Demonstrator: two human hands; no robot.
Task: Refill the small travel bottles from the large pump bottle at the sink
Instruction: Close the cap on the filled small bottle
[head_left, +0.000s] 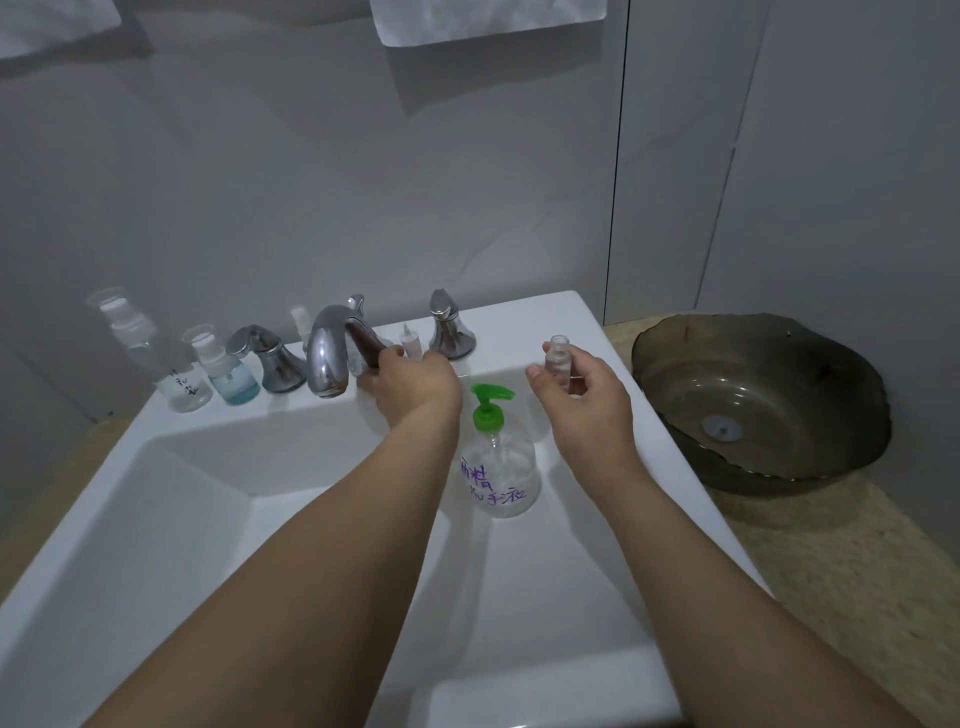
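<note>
Travel bottle (557, 359) upright, open mouth upward.

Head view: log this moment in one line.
left hand: at faucet | right hand: holds open bottle | pump bottle: in sink

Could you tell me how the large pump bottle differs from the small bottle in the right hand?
The pump bottle is far larger and rounder; the small bottle is slim. The pump bottle carries a green pump top, while the small bottle's neck is open, with no cap. The pump bottle stands in the sink, untouched; the small bottle is held up by the right hand. Both are clear plastic.
</note>
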